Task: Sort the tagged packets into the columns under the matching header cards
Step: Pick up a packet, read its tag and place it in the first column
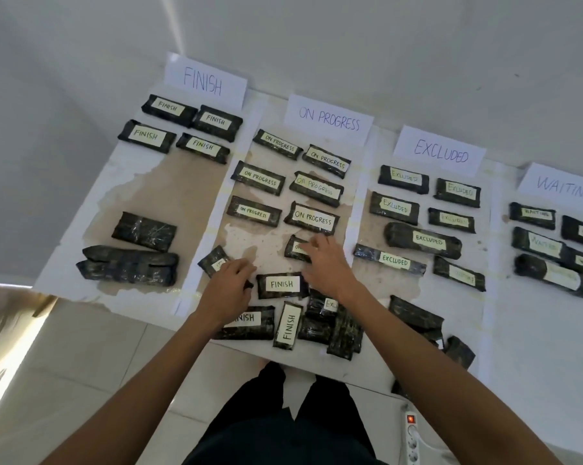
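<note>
Left grip [228, 284], right grip [323, 266] on packets [211, 257]

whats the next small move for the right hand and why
Probably square the packet up and let go. The packet under the right hand shows "ON" on its tag and already lies under the ON PROGRESS card, just below the lowest ON PROGRESS packet. The left hand grips a tilted packet, tag mostly hidden.

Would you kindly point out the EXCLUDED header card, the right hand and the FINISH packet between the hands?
EXCLUDED header card [440, 151]: head view, its lettering.
right hand [327, 266]: head view, its back.
FINISH packet [281, 284]: head view, its tag.
</note>
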`<act>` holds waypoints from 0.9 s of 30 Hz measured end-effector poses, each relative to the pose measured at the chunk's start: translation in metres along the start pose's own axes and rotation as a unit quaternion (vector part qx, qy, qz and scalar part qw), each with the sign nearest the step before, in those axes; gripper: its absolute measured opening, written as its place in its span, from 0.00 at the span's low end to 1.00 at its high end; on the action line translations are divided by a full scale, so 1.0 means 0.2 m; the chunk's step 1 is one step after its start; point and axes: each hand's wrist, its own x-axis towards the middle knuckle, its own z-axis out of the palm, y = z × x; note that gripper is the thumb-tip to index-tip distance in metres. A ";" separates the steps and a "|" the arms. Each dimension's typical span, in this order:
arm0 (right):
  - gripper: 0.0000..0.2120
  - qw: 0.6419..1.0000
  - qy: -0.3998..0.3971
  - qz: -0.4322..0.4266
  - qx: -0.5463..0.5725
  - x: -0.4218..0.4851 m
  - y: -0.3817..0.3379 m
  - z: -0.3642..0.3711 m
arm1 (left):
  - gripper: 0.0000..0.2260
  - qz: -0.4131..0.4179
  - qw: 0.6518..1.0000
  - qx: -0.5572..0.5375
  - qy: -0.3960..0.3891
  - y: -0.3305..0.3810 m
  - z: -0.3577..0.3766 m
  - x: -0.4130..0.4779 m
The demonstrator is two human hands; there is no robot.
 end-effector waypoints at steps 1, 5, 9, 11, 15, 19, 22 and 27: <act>0.26 1.000 -0.014 -0.028 0.001 -0.02 -0.03 0.00 | 0.19 0.002 1.000 0.000 0.005 0.00 -0.01 -0.01; 0.29 0.988 -0.091 -0.115 -0.039 -0.06 -0.15 0.05 | 0.19 0.008 1.000 -0.002 0.012 0.00 -0.01 -0.04; 0.28 0.985 -0.115 -0.111 -0.065 -0.07 -0.20 0.09 | 0.20 -0.010 1.000 -0.016 0.020 0.01 -0.01 -0.08; 0.26 0.985 -0.114 -0.110 -0.065 -0.07 -0.20 0.09 | 0.21 -0.026 0.999 -0.025 0.023 0.02 -0.02 -0.09; 0.24 0.986 -0.109 -0.104 -0.078 -0.07 -0.21 0.08 | 0.21 -0.055 0.997 -0.035 0.032 0.05 -0.03 -0.11; 0.25 0.986 -0.102 -0.105 -0.080 -0.06 -0.22 0.06 | 0.21 -0.066 0.995 -0.049 0.048 0.09 -0.05 -0.13; 0.27 0.994 -0.062 -0.089 -0.012 -0.06 -0.22 0.01 | 0.21 -0.077 0.993 -0.058 0.074 0.10 -0.08 -0.16; 0.25 0.992 0.043 -0.108 0.042 -0.05 -0.24 -0.08 | 0.21 -0.092 0.987 -0.049 0.125 0.09 -0.16 -0.17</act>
